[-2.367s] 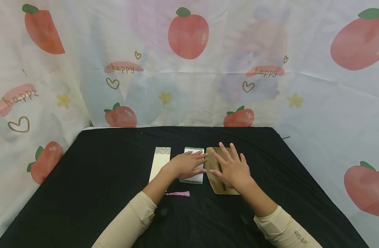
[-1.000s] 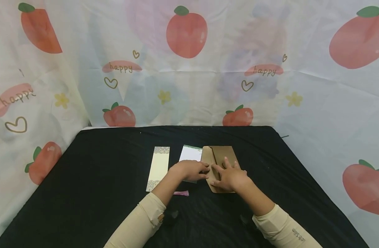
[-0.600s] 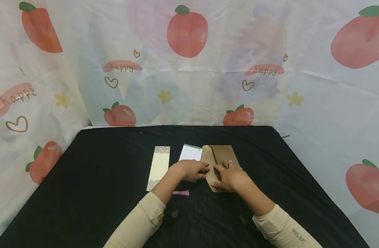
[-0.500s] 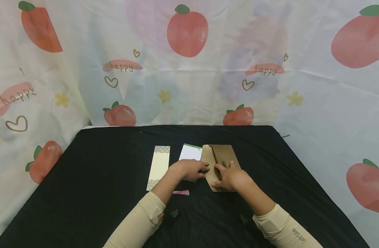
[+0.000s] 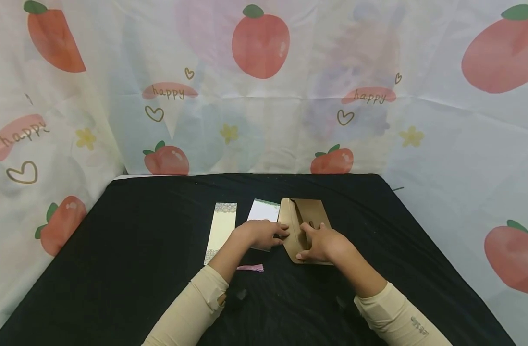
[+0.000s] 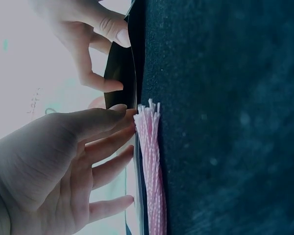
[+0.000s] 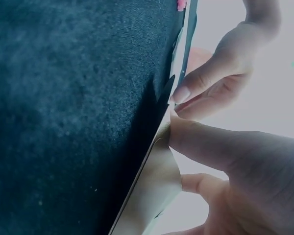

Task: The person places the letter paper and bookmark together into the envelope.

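In the head view a brown paper envelope (image 5: 313, 209) lies at the table's centre right, its long flap on the left slightly raised over a dark gap. My right hand (image 5: 326, 244) grips the flap, thumb near its lower end and bent index finger at its edge. My left hand (image 5: 261, 233) rests over a white card with a green border (image 5: 264, 210), its fingertips touching the envelope's left edge. To the left lies a cream bookmark with patterned ends (image 5: 222, 223). A pink tassel (image 5: 251, 268) shows below the left hand.
A black cloth (image 5: 116, 269) covers the table. Behind and at both sides hangs a pale curtain (image 5: 264, 120) printed with red fruit, hearts and flowers. Both forearms, in cream sleeves, reach in from the front edge.
My hands have come down from above the papers onto the envelope and card. The right fingers have closed in at the flap, which now stands a little higher. The card has turned slightly.
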A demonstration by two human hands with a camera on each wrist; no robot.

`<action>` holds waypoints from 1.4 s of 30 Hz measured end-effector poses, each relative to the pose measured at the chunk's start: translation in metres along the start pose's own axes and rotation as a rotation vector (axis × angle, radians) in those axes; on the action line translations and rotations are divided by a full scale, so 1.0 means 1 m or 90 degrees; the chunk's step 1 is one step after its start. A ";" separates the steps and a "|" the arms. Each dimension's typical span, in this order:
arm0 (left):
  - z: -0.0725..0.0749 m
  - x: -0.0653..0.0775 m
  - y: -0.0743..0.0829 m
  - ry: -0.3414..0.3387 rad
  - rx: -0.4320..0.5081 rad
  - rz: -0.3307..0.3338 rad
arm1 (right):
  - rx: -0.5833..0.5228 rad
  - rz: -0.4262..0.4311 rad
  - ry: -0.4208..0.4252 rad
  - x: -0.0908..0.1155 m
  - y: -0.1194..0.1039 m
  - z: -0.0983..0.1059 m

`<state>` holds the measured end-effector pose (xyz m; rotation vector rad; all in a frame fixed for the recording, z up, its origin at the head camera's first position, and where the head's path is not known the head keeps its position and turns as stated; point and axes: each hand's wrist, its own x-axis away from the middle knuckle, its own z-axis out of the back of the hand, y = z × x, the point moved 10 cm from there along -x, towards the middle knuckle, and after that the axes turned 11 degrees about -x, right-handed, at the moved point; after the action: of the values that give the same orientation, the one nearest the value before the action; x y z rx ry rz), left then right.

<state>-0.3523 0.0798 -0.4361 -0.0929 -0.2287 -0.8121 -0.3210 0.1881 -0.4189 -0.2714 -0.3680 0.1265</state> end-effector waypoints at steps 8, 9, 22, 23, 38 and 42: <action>0.000 0.001 -0.004 -0.006 0.023 0.003 | 0.006 0.034 0.026 -0.001 -0.006 0.007; 0.001 0.001 -0.004 -0.006 0.024 0.003 | 0.005 0.038 0.031 -0.002 -0.007 0.008; 0.008 0.003 0.000 0.004 -0.044 -0.024 | 0.005 0.075 0.074 -0.005 -0.010 0.011; 0.010 0.004 0.000 0.008 -0.054 -0.027 | 0.005 0.077 0.074 -0.005 -0.010 0.011; 0.016 0.007 0.002 0.024 -0.065 -0.045 | 0.003 0.092 0.083 -0.006 -0.011 0.008; 0.017 0.006 0.002 0.030 -0.068 -0.052 | 0.008 0.098 0.088 -0.006 -0.012 0.009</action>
<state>-0.3498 0.0792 -0.4177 -0.1651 -0.1446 -0.9062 -0.3289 0.1774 -0.4094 -0.2942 -0.2090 0.2597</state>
